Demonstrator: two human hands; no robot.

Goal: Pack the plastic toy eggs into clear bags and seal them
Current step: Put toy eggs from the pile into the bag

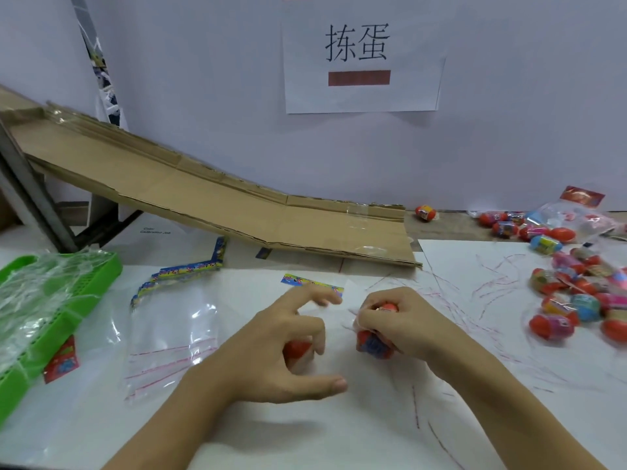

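White table [339, 435]: right hand [403, 320] clenched around toy eggs [375, 344] protruding near and far of fist; left hand [288, 354] loosely curled over orange egg [297, 349], grasp indeterminate.

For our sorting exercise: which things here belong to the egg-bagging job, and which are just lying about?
Job: eggs gripped in right hand, egg under left hand, clear bags, loose eggs.
Lying about: cardboard ramp, green basket, wall sign.

I count two hands: my left hand [291, 347] and my right hand [397, 320]. One green plastic slotted tray [101, 266]. One brown cardboard ramp [203, 198]. One white paper sign [363, 96]. The loose plastic toy eggs [576, 293] overlap, so no exact count.
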